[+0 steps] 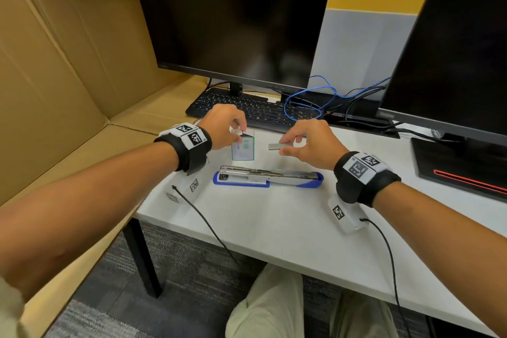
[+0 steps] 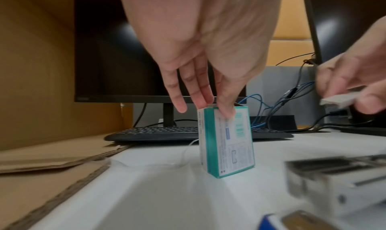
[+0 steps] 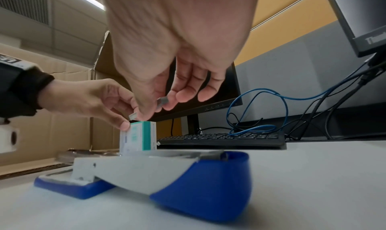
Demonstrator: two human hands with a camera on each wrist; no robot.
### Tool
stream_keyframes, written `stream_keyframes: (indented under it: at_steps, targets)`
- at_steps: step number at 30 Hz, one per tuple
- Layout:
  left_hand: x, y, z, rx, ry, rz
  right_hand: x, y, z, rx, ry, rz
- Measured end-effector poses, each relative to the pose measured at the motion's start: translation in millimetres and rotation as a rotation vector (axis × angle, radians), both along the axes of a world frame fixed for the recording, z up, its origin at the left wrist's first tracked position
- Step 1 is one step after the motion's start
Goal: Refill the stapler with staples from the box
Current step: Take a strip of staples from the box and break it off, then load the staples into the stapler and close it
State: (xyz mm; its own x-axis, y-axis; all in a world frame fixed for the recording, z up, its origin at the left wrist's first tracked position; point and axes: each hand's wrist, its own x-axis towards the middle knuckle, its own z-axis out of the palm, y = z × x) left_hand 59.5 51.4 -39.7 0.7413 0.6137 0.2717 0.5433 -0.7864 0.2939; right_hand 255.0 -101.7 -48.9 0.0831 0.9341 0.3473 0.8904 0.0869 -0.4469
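A small teal and white staple box (image 1: 243,147) (image 2: 227,140) (image 3: 138,137) stands upright on the white table (image 1: 274,222). My left hand (image 1: 223,126) (image 2: 200,78) (image 3: 89,99) pinches its top between thumb and fingers. To the right, my right hand (image 1: 310,143) (image 3: 167,78) (image 2: 355,88) holds a grey strip of staples (image 1: 277,146) (image 3: 162,101) (image 2: 338,99) in the air between thumb and fingertips. The blue and silver stapler (image 1: 267,176) (image 3: 158,172) (image 2: 338,180) lies opened flat on the table in front of both hands, its metal channel facing up.
A black keyboard (image 1: 255,111) lies just behind the box, under a dark monitor (image 1: 236,16). Blue and black cables (image 1: 315,101) coil at the back right. A second monitor (image 1: 461,44) stands right. Cardboard sheets (image 1: 55,68) border the left side.
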Motion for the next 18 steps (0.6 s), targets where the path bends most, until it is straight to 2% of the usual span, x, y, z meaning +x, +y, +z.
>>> stream_keyframes:
  at_steps: [10, 18]
  targets:
    - [-24.0, 29.4, 1.1, 0.025, 0.082, 0.123, -8.8, 4.4, -11.0, -0.122, -0.088, 0.005]
    - [-28.8, 24.7, -6.0, -0.049, 0.053, 0.064, -14.8, 2.8, -11.9, -0.165, -0.063, 0.031]
